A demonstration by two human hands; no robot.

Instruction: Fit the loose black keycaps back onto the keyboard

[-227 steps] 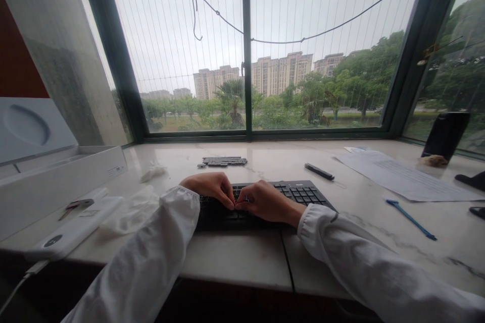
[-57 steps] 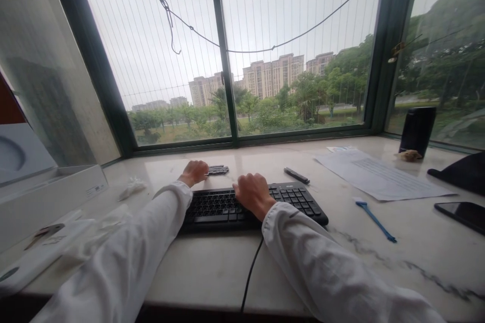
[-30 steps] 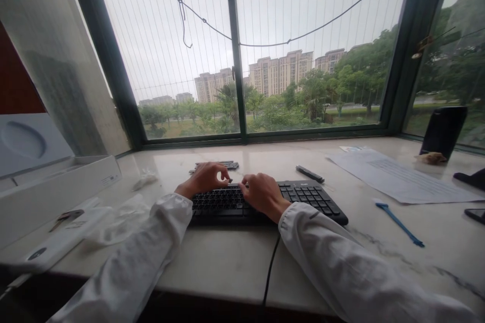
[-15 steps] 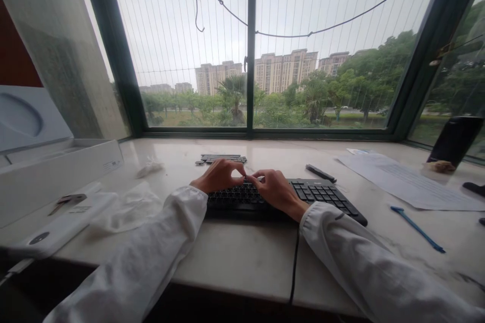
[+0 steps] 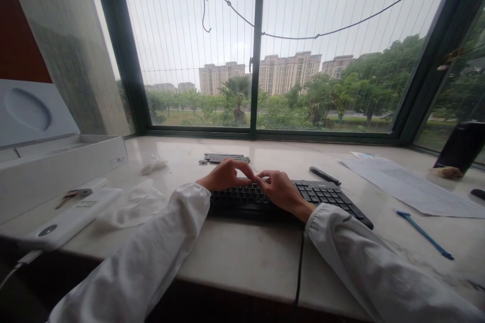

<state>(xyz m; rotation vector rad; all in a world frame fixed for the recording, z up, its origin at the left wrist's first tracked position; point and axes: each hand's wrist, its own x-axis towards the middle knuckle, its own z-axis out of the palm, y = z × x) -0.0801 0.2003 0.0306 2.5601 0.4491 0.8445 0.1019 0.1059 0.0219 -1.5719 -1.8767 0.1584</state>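
Note:
A black keyboard (image 5: 329, 197) lies on the pale stone sill, its number pad uncovered at the right. Across its left and middle part the key positions look bare, with light outlines. My left hand (image 5: 226, 175) is above the keyboard's back edge, thumb and index finger bent into a pinch. Against its fingertips press those of my right hand (image 5: 280, 189), also closed, whose palm covers part of the keys. Whatever sits between the fingertips is too small to make out. Behind my left hand lies a group of loose dark keycaps (image 5: 223, 158).
A dark narrow bar (image 5: 325, 175) lies behind the number pad. On the right are printed paper (image 5: 413, 186), a blue stick-like tool (image 5: 426, 236) and a propped phone (image 5: 460, 146). On the left, a white box (image 5: 102, 156), a power bank (image 5: 71, 219) with a key, and crumpled plastic (image 5: 132, 207).
The view has shifted slightly, so everything sits a little further right. Both hands keep their fingertips together over the keyboard; the small dark spot between them is no longer visible.

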